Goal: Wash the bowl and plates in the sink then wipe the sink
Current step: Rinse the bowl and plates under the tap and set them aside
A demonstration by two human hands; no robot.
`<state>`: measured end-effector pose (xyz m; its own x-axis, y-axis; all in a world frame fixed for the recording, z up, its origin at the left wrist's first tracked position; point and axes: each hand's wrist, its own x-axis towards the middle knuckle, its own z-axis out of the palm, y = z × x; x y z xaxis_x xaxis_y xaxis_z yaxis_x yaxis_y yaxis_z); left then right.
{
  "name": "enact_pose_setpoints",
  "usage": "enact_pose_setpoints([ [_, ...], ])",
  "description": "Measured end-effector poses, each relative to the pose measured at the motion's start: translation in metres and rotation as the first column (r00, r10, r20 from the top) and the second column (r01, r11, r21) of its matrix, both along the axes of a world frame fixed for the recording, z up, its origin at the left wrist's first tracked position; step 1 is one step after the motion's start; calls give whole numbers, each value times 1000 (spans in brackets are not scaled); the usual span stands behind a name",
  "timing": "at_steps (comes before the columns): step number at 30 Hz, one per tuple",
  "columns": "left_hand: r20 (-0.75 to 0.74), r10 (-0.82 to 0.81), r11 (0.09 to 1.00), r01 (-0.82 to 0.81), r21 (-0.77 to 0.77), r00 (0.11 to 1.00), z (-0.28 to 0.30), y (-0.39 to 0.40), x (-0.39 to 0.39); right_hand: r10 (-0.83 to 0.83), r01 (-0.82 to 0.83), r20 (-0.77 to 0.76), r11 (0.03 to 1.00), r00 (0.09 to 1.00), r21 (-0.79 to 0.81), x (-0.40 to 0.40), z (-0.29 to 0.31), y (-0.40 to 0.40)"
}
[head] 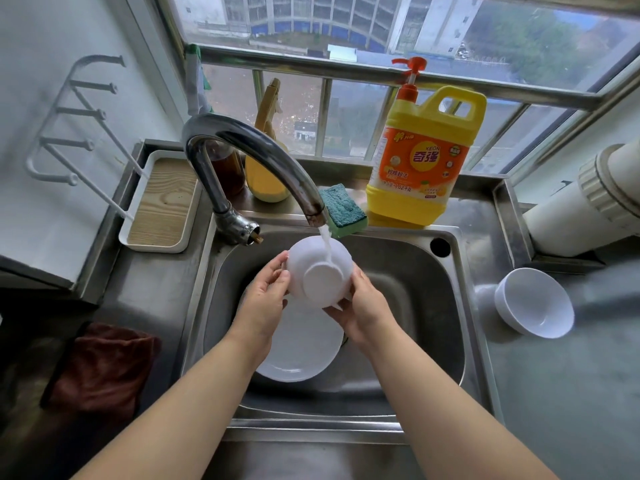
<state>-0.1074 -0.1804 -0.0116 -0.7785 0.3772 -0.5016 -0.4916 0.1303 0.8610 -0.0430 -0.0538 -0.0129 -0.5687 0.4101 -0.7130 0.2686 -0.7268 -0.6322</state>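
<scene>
Two bare forearms reach up from the bottom of the frame over the steel sink (429,306), where both hands hold a white bowl (320,271) upside down under the running faucet (249,147). The left hand (265,299) has its grip curled on the bowl's left side, thumb and fingers at the rim; the right hand (363,308) cups the bowl's right and lower side, fingers wrapped beneath it. A stream of water (325,242) falls from the faucet's spout onto the bowl's raised foot.

Inside the sink, beneath the hands, a white plate (301,348) lies flat in the basin, partly hidden by the left wrist. On the bench to the right of the sink a second white bowl (535,303) stands upright, well apart from the basin.

Behind the sink, on its back ledge, a green and yellow sponge (343,209) lies just beside a yellow jug of dish detergent (426,157) with an orange pump. Left of the sponge, behind the faucet's arc, stand a yellow spray bottle (268,168) and a dark brown bottle (225,168). To the left of the sink sits a white tray with a wood-grain base (162,202), and nearer the camera on that side lies a dark red cloth (104,368).
</scene>
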Motion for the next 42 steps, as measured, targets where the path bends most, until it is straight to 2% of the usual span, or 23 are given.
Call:
enact_pose_setpoints([
  [3,-76,-14,999,11,-37,997,2,-2,-2,-37,47,90,992,995,-116,-6,-1,1],
  [8,-88,-16,1000,16,-5,996,14,3,-6,98,-64,183,981,978,-184,-6,2,1],
  [11,-4,-56,998,56,32,998,20,11,-9,97,-59,189,979,977,-197,1,3,2],
  [14,124,-104,994,105,-1,987,23,20,-11,23,16,197,981,980,-193,13,3,10],
  [17,258,-112,992,123,-27,960,18,29,-10,-54,78,142,983,988,-168,26,7,23],
  [20,349,-113,990,134,-35,930,13,36,-3,-79,84,63,993,995,-81,36,16,33],
  [23,416,-149,986,168,-9,897,7,39,7,-37,36,30,998,999,53,49,23,40],
  [26,371,-277,943,324,-70,886,-2,38,16,26,-37,56,980,998,194,64,26,41],
  [29,264,-358,884,416,-213,896,-7,37,22,47,-98,178,951,983,293,81,20,41],
  [30,244,-372,873,427,-236,896,-7,37,24,23,-82,207,957,978,278,86,16,41],
  [33,211,-423,836,469,-285,881,-8,35,29,-122,102,251,991,960,91,101,-4,40],
  [34,206,-436,826,480,-296,876,-9,35,31,-132,117,286,991,949,71,107,-9,39],
  [36,199,-448,813,490,-313,871,-10,34,36,-81,44,336,992,938,116,119,-15,36],
  [39,195,-473,784,512,-351,859,-12,35,42,-30,-47,298,967,954,249,133,-4,33],
  [42,154,-517,759,534,-374,842,-9,42,47,-25,-39,146,906,989,422,142,19,42],
])
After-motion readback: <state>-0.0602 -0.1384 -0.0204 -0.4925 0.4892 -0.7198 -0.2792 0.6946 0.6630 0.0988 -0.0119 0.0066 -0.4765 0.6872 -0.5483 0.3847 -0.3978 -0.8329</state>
